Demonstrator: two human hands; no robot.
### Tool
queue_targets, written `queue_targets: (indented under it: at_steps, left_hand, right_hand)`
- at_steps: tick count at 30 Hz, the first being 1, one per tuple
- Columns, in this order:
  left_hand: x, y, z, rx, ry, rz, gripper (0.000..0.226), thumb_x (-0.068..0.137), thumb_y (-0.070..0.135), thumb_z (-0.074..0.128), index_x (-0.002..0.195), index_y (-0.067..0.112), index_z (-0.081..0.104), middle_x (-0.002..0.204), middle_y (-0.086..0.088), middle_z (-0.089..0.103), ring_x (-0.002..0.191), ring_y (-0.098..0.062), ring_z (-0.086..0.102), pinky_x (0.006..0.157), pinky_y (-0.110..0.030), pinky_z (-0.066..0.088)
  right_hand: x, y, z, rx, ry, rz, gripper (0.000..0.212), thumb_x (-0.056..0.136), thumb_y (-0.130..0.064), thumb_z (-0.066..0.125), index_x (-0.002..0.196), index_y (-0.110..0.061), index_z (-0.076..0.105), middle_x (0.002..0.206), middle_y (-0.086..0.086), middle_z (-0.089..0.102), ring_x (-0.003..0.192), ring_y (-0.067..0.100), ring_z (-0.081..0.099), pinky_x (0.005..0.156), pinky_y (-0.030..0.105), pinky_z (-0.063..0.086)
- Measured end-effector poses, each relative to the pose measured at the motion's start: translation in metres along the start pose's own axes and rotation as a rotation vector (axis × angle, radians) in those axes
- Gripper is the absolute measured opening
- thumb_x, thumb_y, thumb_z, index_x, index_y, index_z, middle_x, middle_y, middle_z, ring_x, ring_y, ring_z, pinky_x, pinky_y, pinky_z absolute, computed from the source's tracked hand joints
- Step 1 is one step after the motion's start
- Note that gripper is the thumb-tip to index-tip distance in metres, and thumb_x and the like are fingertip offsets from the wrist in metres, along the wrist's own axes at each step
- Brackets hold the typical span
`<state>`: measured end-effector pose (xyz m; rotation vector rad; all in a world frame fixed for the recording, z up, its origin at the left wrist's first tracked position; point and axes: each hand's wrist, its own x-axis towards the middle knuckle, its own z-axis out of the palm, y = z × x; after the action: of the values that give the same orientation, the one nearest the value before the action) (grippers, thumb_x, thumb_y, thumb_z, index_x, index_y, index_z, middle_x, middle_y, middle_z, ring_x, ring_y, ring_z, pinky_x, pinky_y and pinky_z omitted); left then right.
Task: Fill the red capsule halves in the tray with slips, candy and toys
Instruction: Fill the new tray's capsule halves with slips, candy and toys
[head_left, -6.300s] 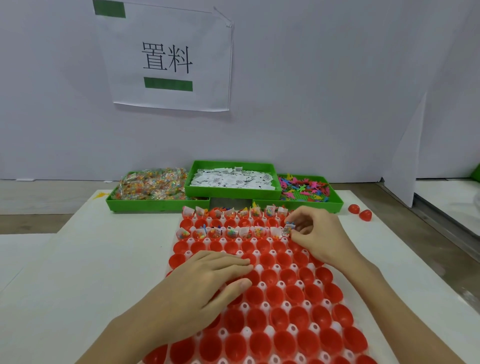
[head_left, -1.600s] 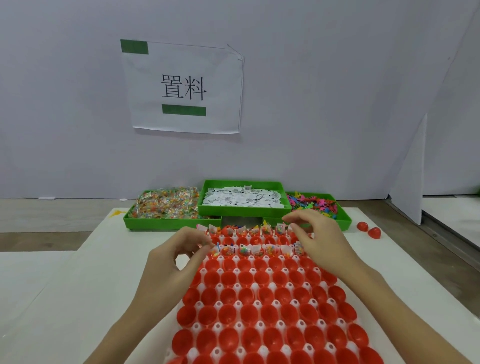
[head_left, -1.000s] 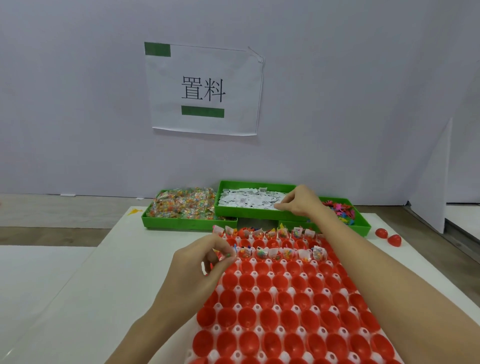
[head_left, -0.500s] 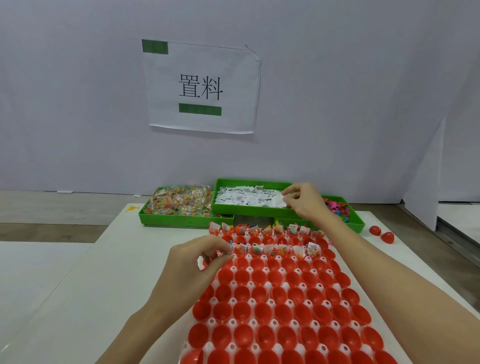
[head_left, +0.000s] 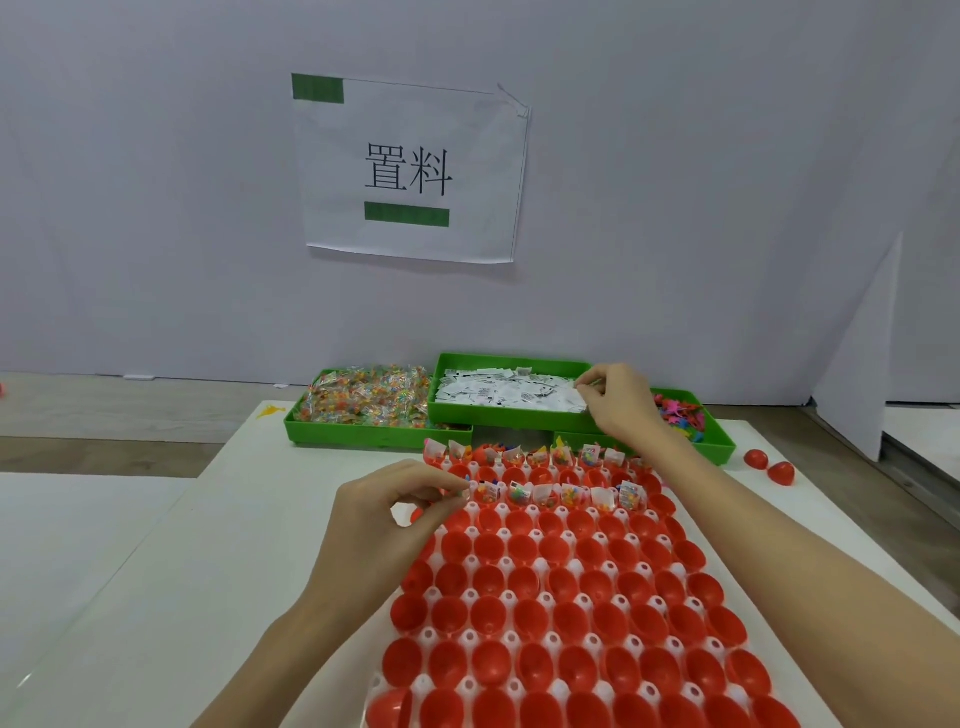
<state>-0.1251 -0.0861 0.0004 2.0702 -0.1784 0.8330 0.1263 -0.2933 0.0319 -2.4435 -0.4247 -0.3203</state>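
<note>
1. Paper sign (head_left: 410, 169) on the wall is reading "置料" (green bars above and below).
2. Three green bins are holding candy (head_left: 366, 397), slips (head_left: 506, 391) and toys (head_left: 680, 413).
3. Right hand (head_left: 618, 402) is pinching slips in the middle bin.
4. Left hand (head_left: 387, 519) is hovering, fingertips pinched together, at the tray (head_left: 540, 566) of red capsule halves (head_left: 524, 579); what it's gripping, can't tell.

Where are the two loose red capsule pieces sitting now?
The loose red capsule pieces lie on the white table, right of the toy bin.
</note>
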Motion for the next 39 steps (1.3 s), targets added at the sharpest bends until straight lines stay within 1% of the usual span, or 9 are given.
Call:
queue_targets:
  at_steps: [3, 8, 12, 15, 22, 26, 29, 34, 39]
  left_hand:
    - [0.0, 0.001, 0.001, 0.007, 0.004, -0.017, 0.02, 0.082, 0.008, 0.083, 0.095, 0.023, 0.083, 0.09, 0.014, 0.077, 0.085, -0.013, 0.073, 0.078, -0.021, 0.057]
    - [-0.001, 0.002, 0.0, 0.009, 0.007, -0.032, 0.018, 0.083, 0.01, 0.084, 0.095, 0.023, 0.083, 0.09, 0.013, 0.077, 0.085, -0.013, 0.073, 0.078, -0.021, 0.057]
    - [-0.001, 0.003, 0.001, -0.051, 0.025, -0.119, 0.018, 0.083, 0.01, 0.084, 0.095, 0.023, 0.083, 0.091, 0.014, 0.079, 0.088, -0.009, 0.075, 0.082, -0.02, 0.058]
    - [-0.001, 0.004, 0.002, -0.137, 0.019, -0.216, 0.02, 0.084, 0.01, 0.082, 0.097, 0.025, 0.083, 0.092, 0.015, 0.08, 0.087, -0.005, 0.076, 0.083, -0.018, 0.058]
    - [0.0, 0.011, 0.004, -0.354, 0.012, -0.379, 0.012, 0.089, 0.008, 0.078, 0.097, 0.017, 0.078, 0.093, 0.001, 0.08, 0.083, -0.018, 0.079, 0.072, -0.019, 0.06]
    - [-0.001, 0.014, 0.003, -0.429, -0.012, -0.41, 0.016, 0.088, 0.007, 0.079, 0.094, 0.021, 0.08, 0.093, -0.002, 0.081, 0.088, -0.02, 0.079, 0.081, -0.021, 0.061]
    - [-0.001, 0.018, 0.003, -0.463, -0.057, -0.414, 0.018, 0.087, 0.013, 0.08, 0.094, 0.029, 0.081, 0.096, -0.001, 0.081, 0.094, -0.018, 0.078, 0.084, -0.02, 0.059]
    - [-0.004, 0.029, 0.005, -0.521, -0.136, -0.387, 0.013, 0.085, 0.015, 0.082, 0.096, 0.022, 0.082, 0.093, -0.005, 0.081, 0.088, -0.022, 0.078, 0.079, -0.019, 0.058]
    - [-0.008, 0.039, 0.008, -0.497, -0.173, -0.357, 0.01, 0.087, 0.019, 0.079, 0.097, 0.018, 0.08, 0.092, -0.005, 0.079, 0.084, -0.019, 0.076, 0.08, -0.022, 0.058]
  right_hand:
    - [-0.001, 0.001, -0.001, 0.04, -0.008, 0.009, 0.022, 0.097, -0.016, 0.067, 0.117, -0.008, 0.072, 0.099, 0.003, 0.065, 0.079, 0.011, 0.055, 0.065, 0.017, 0.041]
    - [-0.005, 0.002, -0.006, 0.223, 0.089, 0.114, 0.016, 0.089, -0.021, 0.078, 0.1, -0.009, 0.078, 0.089, 0.004, 0.075, 0.081, 0.017, 0.069, 0.08, 0.037, 0.059]
    - [-0.008, 0.004, -0.01, 0.321, 0.15, 0.158, 0.012, 0.09, -0.018, 0.077, 0.099, -0.011, 0.079, 0.091, 0.004, 0.077, 0.078, 0.012, 0.068, 0.077, 0.031, 0.057]
    - [-0.012, 0.007, -0.015, 0.383, 0.165, 0.139, 0.015, 0.091, -0.019, 0.075, 0.103, -0.011, 0.078, 0.103, 0.004, 0.077, 0.089, 0.02, 0.073, 0.085, 0.037, 0.058]
    - [-0.029, 0.012, -0.023, 0.45, 0.156, 0.056, 0.014, 0.093, -0.02, 0.073, 0.105, -0.014, 0.078, 0.094, 0.0, 0.078, 0.086, 0.017, 0.074, 0.085, 0.037, 0.061]
    - [-0.041, -0.002, -0.032, 0.471, 0.217, 0.013, 0.017, 0.097, -0.021, 0.068, 0.108, -0.01, 0.075, 0.094, 0.004, 0.076, 0.086, 0.02, 0.074, 0.078, 0.032, 0.061]
    - [-0.072, -0.027, -0.04, 0.594, 0.078, -0.033, 0.014, 0.096, -0.018, 0.069, 0.107, -0.013, 0.074, 0.095, 0.005, 0.076, 0.077, 0.017, 0.075, 0.066, 0.022, 0.06]
    - [-0.147, -0.053, -0.048, 0.603, -0.247, -0.226, 0.023, 0.095, -0.006, 0.069, 0.104, -0.024, 0.079, 0.088, -0.005, 0.078, 0.071, 0.013, 0.076, 0.07, 0.021, 0.059]
    - [-0.189, -0.06, -0.043, 0.651, -0.217, -0.193, 0.02, 0.09, -0.007, 0.075, 0.099, -0.025, 0.079, 0.088, -0.003, 0.079, 0.077, 0.018, 0.077, 0.073, 0.032, 0.064]
